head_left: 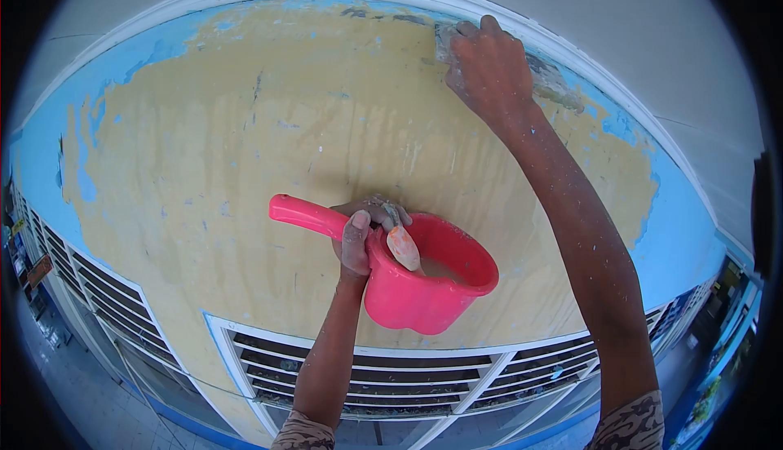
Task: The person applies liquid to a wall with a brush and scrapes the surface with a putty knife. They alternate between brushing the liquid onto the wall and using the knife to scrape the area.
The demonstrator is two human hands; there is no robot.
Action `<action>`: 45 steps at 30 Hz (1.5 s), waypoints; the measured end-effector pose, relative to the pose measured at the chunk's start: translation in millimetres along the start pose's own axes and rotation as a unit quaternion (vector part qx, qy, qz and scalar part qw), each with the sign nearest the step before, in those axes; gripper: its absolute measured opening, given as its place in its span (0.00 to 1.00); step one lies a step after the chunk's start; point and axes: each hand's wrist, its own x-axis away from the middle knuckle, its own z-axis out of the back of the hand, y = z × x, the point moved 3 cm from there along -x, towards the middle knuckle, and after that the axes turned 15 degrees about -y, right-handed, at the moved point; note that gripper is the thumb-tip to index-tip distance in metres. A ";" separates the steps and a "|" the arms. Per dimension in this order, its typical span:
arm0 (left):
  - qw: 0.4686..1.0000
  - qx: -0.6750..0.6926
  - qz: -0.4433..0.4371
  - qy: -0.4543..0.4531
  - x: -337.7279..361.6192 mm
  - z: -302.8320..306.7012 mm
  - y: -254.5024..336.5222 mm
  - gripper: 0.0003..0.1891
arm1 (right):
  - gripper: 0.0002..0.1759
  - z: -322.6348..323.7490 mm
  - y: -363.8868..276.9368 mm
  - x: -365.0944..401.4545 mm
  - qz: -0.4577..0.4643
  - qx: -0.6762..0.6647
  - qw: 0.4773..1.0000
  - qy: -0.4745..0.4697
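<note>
Where the right hand grips, the scraper hides.

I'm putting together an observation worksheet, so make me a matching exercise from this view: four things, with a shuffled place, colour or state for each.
1. dipper
2. right hand
3. left hand
4. slatted window

A. gripping at the base of a handle
B. in the lower part of the wall
C. pinkish red
D. near the wall's top edge, holding a flat tool

Pairs: 1-C, 2-D, 3-A, 4-B
</note>
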 end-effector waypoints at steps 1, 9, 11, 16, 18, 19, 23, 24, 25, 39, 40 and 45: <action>1.000 -0.010 -0.003 -0.004 -0.1 0.1 0.4 0.26 | 0.05 1.4 2.8 0.3 -0.011 -0.014 1.000 0.005; 1.000 -0.022 0.007 0.000 4.6 0.7 -3.0 0.26 | 0.05 -5.0 -2.9 -2.8 0.016 0.008 0.999 0.029; 1.000 0.023 0.003 0.018 6.1 -0.3 -7.1 0.26 | 0.05 -5.4 -1.2 -5.1 0.001 -0.007 1.000 0.008; 0.999 0.014 0.014 0.025 4.5 -4.8 -1.4 0.26 | 0.05 -10.9 -7.2 3.0 0.024 0.020 0.997 0.064; 1.000 -0.005 0.005 0.008 0.8 -4.2 -0.5 0.25 | 0.06 -6.8 -5.9 -6.3 0.012 0.013 0.999 0.043; 1.000 -0.005 0.007 0.005 -0.7 -1.6 -1.1 0.25 | 0.06 -5.6 -5.4 -8.5 -0.001 0.005 1.000 0.015; 0.999 0.001 0.015 0.033 1.5 -4.2 -1.4 0.25 | 0.07 -7.7 -9.1 -5.1 0.000 0.004 1.000 0.016; 0.999 -0.018 0.023 0.036 2.4 -4.2 -0.2 0.25 | 0.07 -9.2 -10.5 -0.9 0.002 0.005 1.000 0.020; 0.999 -0.018 0.018 0.037 2.2 -3.9 0.2 0.25 | 0.07 -10.0 -10.7 -0.6 0.004 0.008 1.000 0.026; 0.998 0.012 0.032 0.047 3.3 -4.0 -0.6 0.25 | 0.07 -13.3 -4.3 2.7 -0.016 -0.012 0.999 0.028; 0.999 0.011 0.027 0.045 0.9 -1.6 -0.8 0.25 | 0.07 -12.6 -5.8 0.5 -0.011 0.000 0.999 0.035; 0.999 -0.039 0.014 0.001 2.3 2.0 1.6 0.26 | 0.06 -15.9 0.6 1.1 0.000 0.001 0.999 0.038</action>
